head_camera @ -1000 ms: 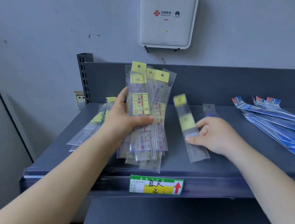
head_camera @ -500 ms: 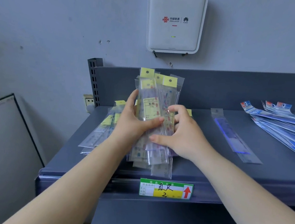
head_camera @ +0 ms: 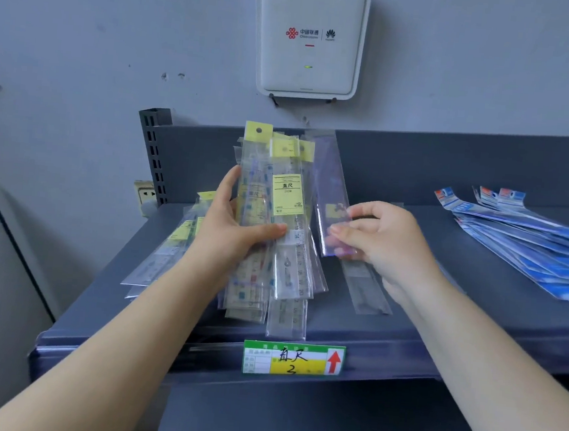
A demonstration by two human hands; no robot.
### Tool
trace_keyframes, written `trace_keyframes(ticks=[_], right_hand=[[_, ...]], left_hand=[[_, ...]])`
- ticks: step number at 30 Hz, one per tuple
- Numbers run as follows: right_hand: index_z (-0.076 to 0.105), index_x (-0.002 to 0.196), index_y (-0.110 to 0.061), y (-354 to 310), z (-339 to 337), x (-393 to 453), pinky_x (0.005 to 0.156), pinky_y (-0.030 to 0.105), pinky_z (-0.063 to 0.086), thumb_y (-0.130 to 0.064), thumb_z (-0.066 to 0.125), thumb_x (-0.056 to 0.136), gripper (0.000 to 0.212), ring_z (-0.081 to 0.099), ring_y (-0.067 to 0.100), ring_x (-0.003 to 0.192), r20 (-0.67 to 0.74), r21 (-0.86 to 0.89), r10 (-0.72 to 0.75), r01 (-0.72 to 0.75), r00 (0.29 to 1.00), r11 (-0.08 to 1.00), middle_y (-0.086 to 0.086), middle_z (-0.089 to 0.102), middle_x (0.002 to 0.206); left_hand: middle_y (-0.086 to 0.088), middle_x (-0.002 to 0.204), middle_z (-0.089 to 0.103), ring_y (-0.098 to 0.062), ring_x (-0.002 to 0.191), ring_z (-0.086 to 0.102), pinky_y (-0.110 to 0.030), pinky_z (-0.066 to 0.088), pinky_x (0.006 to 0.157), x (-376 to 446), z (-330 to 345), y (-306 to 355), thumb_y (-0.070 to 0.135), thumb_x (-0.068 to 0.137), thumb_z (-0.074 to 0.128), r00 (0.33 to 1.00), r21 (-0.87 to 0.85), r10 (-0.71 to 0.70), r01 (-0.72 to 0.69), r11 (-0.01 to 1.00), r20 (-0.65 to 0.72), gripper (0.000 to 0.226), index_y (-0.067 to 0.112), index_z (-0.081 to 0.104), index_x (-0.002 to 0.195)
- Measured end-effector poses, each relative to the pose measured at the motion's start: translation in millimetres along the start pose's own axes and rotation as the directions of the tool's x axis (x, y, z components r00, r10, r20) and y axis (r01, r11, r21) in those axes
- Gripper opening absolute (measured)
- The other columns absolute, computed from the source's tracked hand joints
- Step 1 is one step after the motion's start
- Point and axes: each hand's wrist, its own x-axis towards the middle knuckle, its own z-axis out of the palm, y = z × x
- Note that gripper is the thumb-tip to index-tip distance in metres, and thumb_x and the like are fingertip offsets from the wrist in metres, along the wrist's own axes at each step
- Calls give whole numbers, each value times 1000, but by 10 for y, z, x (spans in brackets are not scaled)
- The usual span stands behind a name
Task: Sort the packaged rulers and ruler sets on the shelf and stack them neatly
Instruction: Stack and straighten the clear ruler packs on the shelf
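Several packaged rulers stand as an upright, fanned bundle in the left hand, thumb across the front at about the yellow label, fingers curled behind; their lower ends splay unevenly over the front lip of the shelf. The right hand pinches a single clear sleeve by its lower part between thumb and fingertips, holding it just at 3 o'clock of the bundle, its top leaning away toward 11 o'clock. Another clear pack lies flat on the shelf under the right wrist, a loose pile with yellow labels lies at 9 o'clock of the bundle, and a fan of blue-printed packs sits well apart at 3 o'clock. The step in hand looks like adding the single sleeve to the held bundle. To do it well, I would judge it best to bring the sleeve parallel with the bundle first, hang-hole end up like the others, then slide it against the face or back while the left thumb eases briefly to admit it. The film is slick, so a loosened grip risks the packs sliding out; tapping the lower ends on the shelf afterwards should square them before stacking.
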Motion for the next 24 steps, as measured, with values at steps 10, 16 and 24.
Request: trace_keyframes(ticks=[10, 16, 24], right_hand=[[62, 105, -7, 145, -1035, -39, 54, 24, 38, -16, 80, 71, 40, 57, 19, 67, -250, -663, 63, -218, 966, 716, -2, 60, 67], [68, 98, -17, 7, -703, -142, 67, 28, 52, -28, 82, 68, 35, 65, 21, 70, -209, -490, -114, -3, 971, 872, -5, 67, 80], [60, 98, -22, -32, 172, -193, 69, 23, 54, -37, 85, 60, 48, 65, 5, 71, 52, -363, -66, 80, 997, 928, -8, 67, 82]], left_hand=[[-2, 119, 62, -17, 95, 69, -33, 60, 66, 4, 32, 20, -9, 69, 71, 1000, 9, -10, 10, 1000, 1, 100, 35, 24, 145], [1, 115, 64, -16, 94, 70, -37, 59, 71, 14, 59, 21, -6, 67, 74, 1000, 40, -10, 10, 999, 6, 102, 36, 24, 145], [-1, 117, 64, -17, 96, 69, -35, 59, 72, -3, 62, 3, -6, 68, 75, 1000, 46, 6, -6, 999, 8, 101, 35, 24, 145]])
